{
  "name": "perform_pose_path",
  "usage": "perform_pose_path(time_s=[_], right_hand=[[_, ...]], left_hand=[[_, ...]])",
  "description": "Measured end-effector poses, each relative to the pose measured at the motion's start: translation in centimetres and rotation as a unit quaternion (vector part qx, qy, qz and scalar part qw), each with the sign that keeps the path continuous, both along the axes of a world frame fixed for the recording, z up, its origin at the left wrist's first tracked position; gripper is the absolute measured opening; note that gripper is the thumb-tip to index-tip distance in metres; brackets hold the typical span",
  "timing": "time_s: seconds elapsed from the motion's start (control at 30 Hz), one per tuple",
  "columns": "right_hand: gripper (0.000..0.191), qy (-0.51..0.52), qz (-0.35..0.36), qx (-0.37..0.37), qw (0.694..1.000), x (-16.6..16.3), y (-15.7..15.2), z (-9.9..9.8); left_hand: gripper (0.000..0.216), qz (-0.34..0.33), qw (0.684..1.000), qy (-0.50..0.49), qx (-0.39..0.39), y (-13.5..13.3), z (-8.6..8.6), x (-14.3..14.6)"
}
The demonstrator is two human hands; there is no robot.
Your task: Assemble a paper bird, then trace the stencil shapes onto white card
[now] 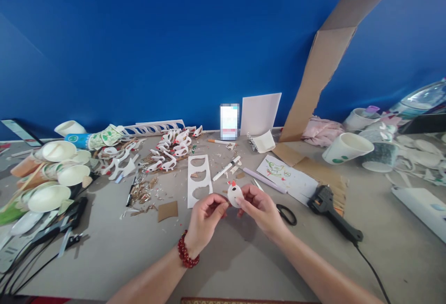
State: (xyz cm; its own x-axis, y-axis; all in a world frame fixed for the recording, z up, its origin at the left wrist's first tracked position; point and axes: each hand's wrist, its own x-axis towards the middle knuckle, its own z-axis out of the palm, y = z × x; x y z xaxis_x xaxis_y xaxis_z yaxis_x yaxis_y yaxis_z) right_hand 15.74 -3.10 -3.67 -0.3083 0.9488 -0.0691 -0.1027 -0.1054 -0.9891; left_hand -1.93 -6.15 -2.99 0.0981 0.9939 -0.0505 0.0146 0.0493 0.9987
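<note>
My left hand and my right hand meet above the table, both pinched on a small white oval paper cutout with a red tip and a black dot. The left wrist wears a red bead bracelet. Just beyond the hands lies a white foam strip with round holes cut out. Black-handled scissors lie right beside my right hand.
A black glue gun with its cord lies to the right. Stacked paper cups crowd the left side. Several white swan-like cutouts sit at the back. A paper cup, a cardboard strip and a drawing sheet are also there.
</note>
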Motion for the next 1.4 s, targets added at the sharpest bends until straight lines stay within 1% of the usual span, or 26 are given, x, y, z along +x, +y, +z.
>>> perform_pose_path(time_s=[0.23,0.53,0.63,0.73,0.83,1.03,1.17,1.3,1.4], right_hand=[[0.025,-0.006,0.002,0.003,1.000,0.1,0.0,-0.2],[0.027,-0.005,0.000,0.000,1.000,0.0,0.0,0.0],[0.027,-0.014,0.000,0.007,1.000,0.1,0.0,0.3],[0.026,-0.017,-0.011,0.010,1.000,0.4,0.1,0.6],[0.025,-0.006,-0.018,0.004,1.000,0.5,0.0,0.8],[0.023,0.018,-0.006,-0.002,1.000,0.4,0.0,0.7],[0.025,-0.005,0.020,-0.011,1.000,0.5,0.2,0.9],[0.029,-0.037,0.058,-0.016,0.998,0.6,0.2,1.0],[0.032,-0.056,0.080,-0.019,0.995,0.4,0.1,1.1]], left_hand=[[0.019,0.005,1.000,-0.001,0.001,0.0,0.2,0.0],[0.021,0.003,1.000,-0.006,-0.008,0.0,0.4,0.1],[0.018,0.003,0.999,-0.031,-0.016,-0.1,0.4,0.1],[0.018,-0.016,0.997,-0.071,-0.022,-0.3,0.4,0.0],[0.018,-0.020,0.996,-0.080,-0.023,-0.4,0.4,-0.1],[0.020,0.000,0.997,-0.071,-0.017,-0.2,0.4,-0.3],[0.021,0.005,0.996,-0.082,-0.018,0.0,0.6,-0.4],[0.024,-0.011,0.996,-0.081,-0.031,0.1,1.2,-0.4],[0.025,-0.015,0.996,-0.068,-0.050,0.0,1.2,-0.4]])
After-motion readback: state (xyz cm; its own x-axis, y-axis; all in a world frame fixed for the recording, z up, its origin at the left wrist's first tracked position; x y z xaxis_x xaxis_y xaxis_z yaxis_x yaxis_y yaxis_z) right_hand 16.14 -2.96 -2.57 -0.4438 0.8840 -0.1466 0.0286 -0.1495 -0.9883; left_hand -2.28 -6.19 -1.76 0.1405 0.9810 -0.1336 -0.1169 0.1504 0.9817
